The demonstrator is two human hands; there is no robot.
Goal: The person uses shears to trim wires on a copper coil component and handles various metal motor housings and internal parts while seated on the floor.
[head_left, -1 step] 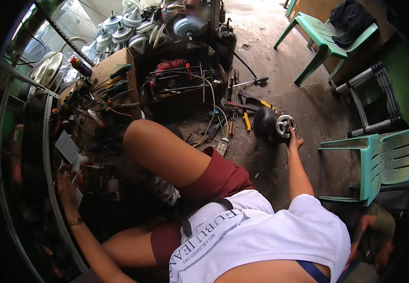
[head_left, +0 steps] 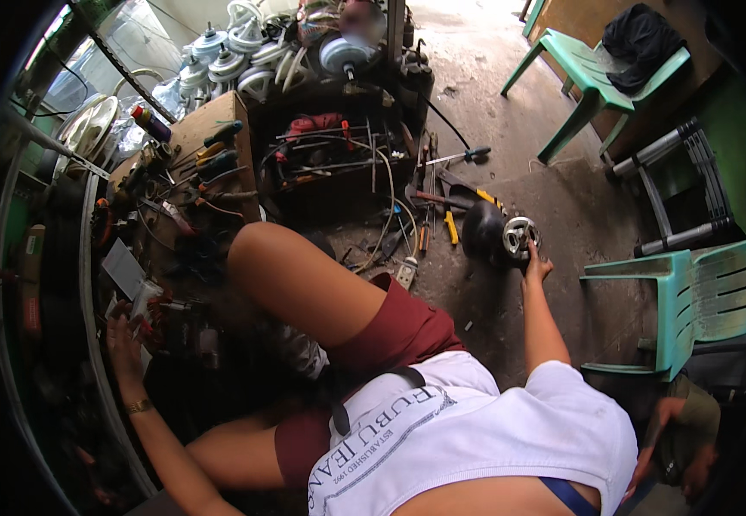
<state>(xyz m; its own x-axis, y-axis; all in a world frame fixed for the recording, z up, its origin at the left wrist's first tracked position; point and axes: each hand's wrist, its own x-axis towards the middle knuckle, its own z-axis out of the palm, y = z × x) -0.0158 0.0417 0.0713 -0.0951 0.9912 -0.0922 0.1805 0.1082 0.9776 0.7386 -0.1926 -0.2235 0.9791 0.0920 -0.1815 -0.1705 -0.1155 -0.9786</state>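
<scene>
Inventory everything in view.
Slotted part: one, silver, right of centre
Rounded object: one, black, beside slotted part
Chairs: two, green, right side
Cloth: one, black, on upper chair
Folding ladder: one, grey, far right
Power strip: one, white, central floor
Open box: one, dark, upper centre
Hand tools: many, mixed colours, floor and left
Wheel parts: many, pale, upper left
Other person: one, olive clothing, lower right
Shirt: one, white, bottom
Shorts: one, maroon, lower centre
Left hand: one, bare, far left
Right hand: one, bare, touching slotted part
</scene>
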